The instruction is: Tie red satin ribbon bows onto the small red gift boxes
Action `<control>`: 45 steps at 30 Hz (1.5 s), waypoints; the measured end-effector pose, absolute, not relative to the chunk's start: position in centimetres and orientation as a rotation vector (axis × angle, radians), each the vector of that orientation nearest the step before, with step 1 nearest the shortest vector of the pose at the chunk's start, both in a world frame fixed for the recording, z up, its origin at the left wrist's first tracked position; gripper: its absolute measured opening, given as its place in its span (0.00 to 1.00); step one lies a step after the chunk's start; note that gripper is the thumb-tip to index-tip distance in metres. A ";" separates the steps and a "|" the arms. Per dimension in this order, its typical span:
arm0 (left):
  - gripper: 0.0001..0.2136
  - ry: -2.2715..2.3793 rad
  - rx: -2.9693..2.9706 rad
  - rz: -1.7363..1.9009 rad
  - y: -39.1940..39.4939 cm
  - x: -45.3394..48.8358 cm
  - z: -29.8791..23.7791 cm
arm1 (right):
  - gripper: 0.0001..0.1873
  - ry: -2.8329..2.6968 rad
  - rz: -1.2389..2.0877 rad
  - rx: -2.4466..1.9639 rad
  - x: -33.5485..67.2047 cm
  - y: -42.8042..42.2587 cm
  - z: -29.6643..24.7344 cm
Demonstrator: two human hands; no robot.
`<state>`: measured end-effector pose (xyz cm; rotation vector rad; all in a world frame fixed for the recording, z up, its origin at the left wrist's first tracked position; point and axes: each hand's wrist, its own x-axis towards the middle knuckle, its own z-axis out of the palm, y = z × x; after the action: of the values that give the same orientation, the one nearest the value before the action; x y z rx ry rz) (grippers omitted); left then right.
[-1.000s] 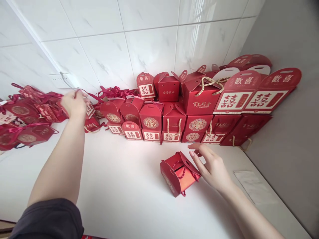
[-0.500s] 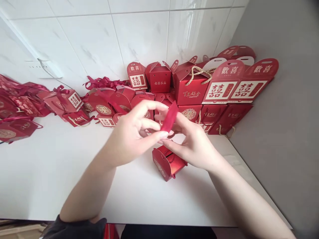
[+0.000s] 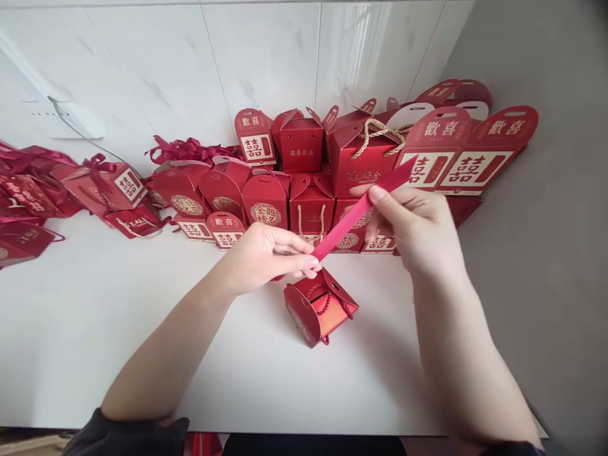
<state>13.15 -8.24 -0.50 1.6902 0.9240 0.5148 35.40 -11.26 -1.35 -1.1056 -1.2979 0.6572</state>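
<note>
A red ribbon (image 3: 354,214) is stretched taut between my two hands, slanting up to the right. My left hand (image 3: 266,256) pinches its lower end just above a small open red gift box (image 3: 319,308) with a cord handle, which stands on the white table (image 3: 118,329). My right hand (image 3: 418,221) is closed on the ribbon's upper part, and the free end pokes out past my fingers.
Rows of red gift boxes (image 3: 308,190) are stacked against the tiled back wall. Two large boxes (image 3: 475,155) lean at the grey right wall. More ribboned boxes (image 3: 61,190) and loose ribbons (image 3: 190,150) lie at the left. A white socket (image 3: 71,120) is on the wall.
My left hand came back from the left pile with a ribbon. Both hands met over the small box, then pulled the ribbon out straight, the right hand moving up and right.
</note>
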 end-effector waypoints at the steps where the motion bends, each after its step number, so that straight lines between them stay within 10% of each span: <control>1: 0.12 0.908 1.701 0.497 -8.1 13.0 -0.5 | 0.14 -1.258 0.638 -1.102 36.0 -11.1 -1.3; 15: 0.03 0.521 1.989 0.286 -8.9 12.4 0.2 | 0.08 -0.917 0.577 -0.954 40.8 -9.6 -1.6; 30: 0.15 -0.374 2.551 -0.063 -14.6 13.9 -1.2 | 0.21 -0.494 0.708 -0.645 43.7 -9.3 0.2; 35: 0.04 0.114 2.409 -0.128 -12.5 12.9 -0.4 | 0.22 -0.675 0.867 -0.719 44.4 -11.5 1.2; 38: 0.11 0.717 2.412 0.128 -9.9 12.3 0.2 | 0.07 -1.187 0.754 -0.850 42.1 -12.9 1.0; 42: 0.12 1.001 2.481 0.150 -7.7 12.4 -0.7 | 0.19 -1.757 0.789 -1.169 37.6 -13.9 0.3; 45: 0.15 0.899 2.486 0.083 -7.2 13.0 -2.1 | 0.09 -2.030 0.647 -1.427 35.4 -13.7 -0.3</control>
<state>12.97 -7.20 -2.09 2.4858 0.8990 0.0833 35.45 -13.67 -0.33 -1.4271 -2.0299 0.6467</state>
